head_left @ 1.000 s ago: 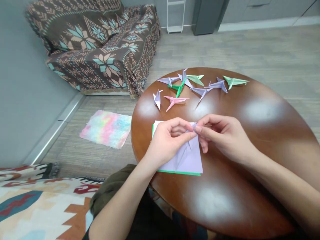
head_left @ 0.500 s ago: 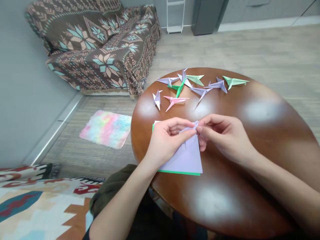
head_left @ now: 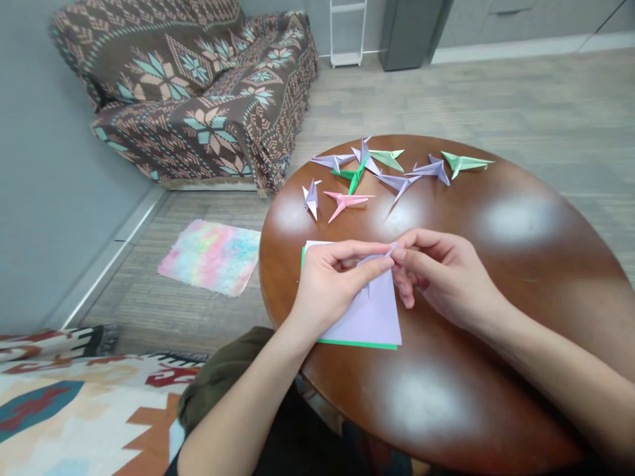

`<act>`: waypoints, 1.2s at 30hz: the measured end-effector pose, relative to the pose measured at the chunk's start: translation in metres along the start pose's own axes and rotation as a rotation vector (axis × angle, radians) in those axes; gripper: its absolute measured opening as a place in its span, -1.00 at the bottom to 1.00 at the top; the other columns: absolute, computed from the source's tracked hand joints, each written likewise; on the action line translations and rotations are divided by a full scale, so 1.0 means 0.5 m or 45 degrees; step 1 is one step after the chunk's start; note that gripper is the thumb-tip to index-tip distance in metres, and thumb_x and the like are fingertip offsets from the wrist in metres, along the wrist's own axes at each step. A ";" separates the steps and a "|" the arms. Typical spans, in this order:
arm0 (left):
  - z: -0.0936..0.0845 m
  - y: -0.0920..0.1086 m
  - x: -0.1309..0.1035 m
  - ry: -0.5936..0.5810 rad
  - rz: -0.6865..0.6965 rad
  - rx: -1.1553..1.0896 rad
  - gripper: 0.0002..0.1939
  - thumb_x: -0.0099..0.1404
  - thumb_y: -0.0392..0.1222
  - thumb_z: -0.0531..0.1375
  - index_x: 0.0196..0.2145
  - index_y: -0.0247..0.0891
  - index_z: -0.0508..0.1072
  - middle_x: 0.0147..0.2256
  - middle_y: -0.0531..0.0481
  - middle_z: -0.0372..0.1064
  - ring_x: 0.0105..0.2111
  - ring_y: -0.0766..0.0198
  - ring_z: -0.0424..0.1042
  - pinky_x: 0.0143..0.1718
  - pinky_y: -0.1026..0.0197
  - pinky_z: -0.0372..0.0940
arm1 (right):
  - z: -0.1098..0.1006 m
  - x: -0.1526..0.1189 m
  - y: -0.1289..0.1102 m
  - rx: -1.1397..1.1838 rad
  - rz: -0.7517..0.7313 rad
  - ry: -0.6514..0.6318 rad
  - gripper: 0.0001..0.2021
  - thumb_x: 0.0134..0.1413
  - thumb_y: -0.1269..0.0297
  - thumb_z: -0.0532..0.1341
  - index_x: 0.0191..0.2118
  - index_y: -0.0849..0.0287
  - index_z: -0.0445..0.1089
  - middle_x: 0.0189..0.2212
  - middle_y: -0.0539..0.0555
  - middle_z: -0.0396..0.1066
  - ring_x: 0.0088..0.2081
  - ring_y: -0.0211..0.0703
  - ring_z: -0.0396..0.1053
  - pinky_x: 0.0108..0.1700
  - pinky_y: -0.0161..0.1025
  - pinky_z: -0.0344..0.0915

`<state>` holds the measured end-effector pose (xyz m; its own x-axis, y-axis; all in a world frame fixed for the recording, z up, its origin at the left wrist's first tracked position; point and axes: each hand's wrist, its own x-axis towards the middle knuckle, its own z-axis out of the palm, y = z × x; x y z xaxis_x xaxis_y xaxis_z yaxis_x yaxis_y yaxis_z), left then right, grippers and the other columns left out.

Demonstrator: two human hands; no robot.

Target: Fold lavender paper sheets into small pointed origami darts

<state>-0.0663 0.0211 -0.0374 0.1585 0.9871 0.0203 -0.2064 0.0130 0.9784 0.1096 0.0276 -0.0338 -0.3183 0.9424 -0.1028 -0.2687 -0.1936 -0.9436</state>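
Between the fingertips of both hands is a small piece of folded lilac paper [head_left: 377,258], mostly covered by the fingers. My left hand [head_left: 337,274] pinches it from the left, thumb below and fingers above. On the other side, my right hand [head_left: 441,271] grips its tip between thumb and forefinger, the other fingers curled beneath. Under the hands lies a stack of square paper sheets [head_left: 367,320], lilac on top with green showing at the edges. My left hand and wrist hide part of the stack.
Several folded paper cranes lie toward the table's far side, among them a pink crane [head_left: 346,202], a dark green crane [head_left: 353,177] and a light green crane [head_left: 464,162]. The round brown table [head_left: 496,370] is glossy. Beyond stand a covered sofa [head_left: 198,112] and a pastel mat [head_left: 213,256].
Both hands have shifted very slightly to the right with the folded paper. Less of its pointed tip shows above the fingers now. The cranes and the stack stay put.
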 end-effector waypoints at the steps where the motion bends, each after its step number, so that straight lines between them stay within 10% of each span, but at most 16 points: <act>1: 0.000 0.000 0.000 0.005 0.005 -0.004 -0.82 0.12 -0.19 0.49 -0.28 -0.23 0.71 -0.34 -0.05 0.67 -0.35 0.21 0.63 -0.28 0.27 0.48 | 0.001 0.000 0.000 -0.013 -0.009 0.003 -0.84 0.07 0.26 0.48 -0.38 0.19 0.54 -0.65 -0.07 0.44 -0.68 -0.33 0.37 -0.65 -0.43 0.39; 36: -0.029 0.021 0.001 -0.161 -0.021 0.256 -0.79 0.17 -0.16 0.44 -0.29 -0.30 0.57 -0.29 -0.07 0.61 -0.31 0.25 0.56 -0.26 0.27 0.39 | -0.006 -0.011 -0.002 -0.682 -0.397 0.100 -0.76 0.04 0.26 0.51 -0.31 0.12 0.44 -0.56 -0.07 0.43 -0.60 -0.26 0.41 -0.58 -0.34 0.33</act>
<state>-0.0822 0.0240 -0.0302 0.2828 0.9590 0.0172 -0.0083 -0.0154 0.9998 0.1143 0.0234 -0.0334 -0.2255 0.9537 0.1990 0.1618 0.2381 -0.9577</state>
